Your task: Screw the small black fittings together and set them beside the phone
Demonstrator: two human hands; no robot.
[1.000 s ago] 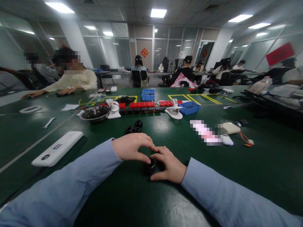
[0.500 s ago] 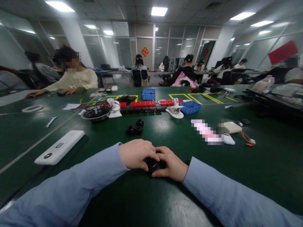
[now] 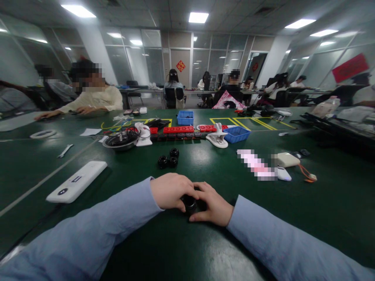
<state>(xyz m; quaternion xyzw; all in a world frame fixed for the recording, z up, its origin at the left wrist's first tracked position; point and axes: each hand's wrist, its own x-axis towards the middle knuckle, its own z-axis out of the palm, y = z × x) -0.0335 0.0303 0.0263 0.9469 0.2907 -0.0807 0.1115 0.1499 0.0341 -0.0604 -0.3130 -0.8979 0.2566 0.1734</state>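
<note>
Both hands meet over a small round black part [image 3: 190,203] on the green tabletop, near the middle of the view. From the left, my left hand [image 3: 172,190] curves its fingers and thumb around the part. My right hand [image 3: 212,205] closes on it from the other side, thumb low in front and fingers behind. Fingertips of the two hands touch or overlap at the back, hiding some of the part. Just beyond them stand three glossy black ring-shaped pieces, the nearest left one [image 3: 162,161] among them, grouped close together.
To the left lie a white power strip-like case [image 3: 77,182] and a wrench [image 3: 65,151]. Farther back are a metal bowl [image 3: 120,145], a row of red blocks [image 3: 178,129], a white clamp [image 3: 217,137] and a blue bin [image 3: 237,134]. A person [image 3: 93,97] sits far left.
The whole view has shifted slightly. Both hands stay closed around the black part, with hardly any movement of the fingers.
</note>
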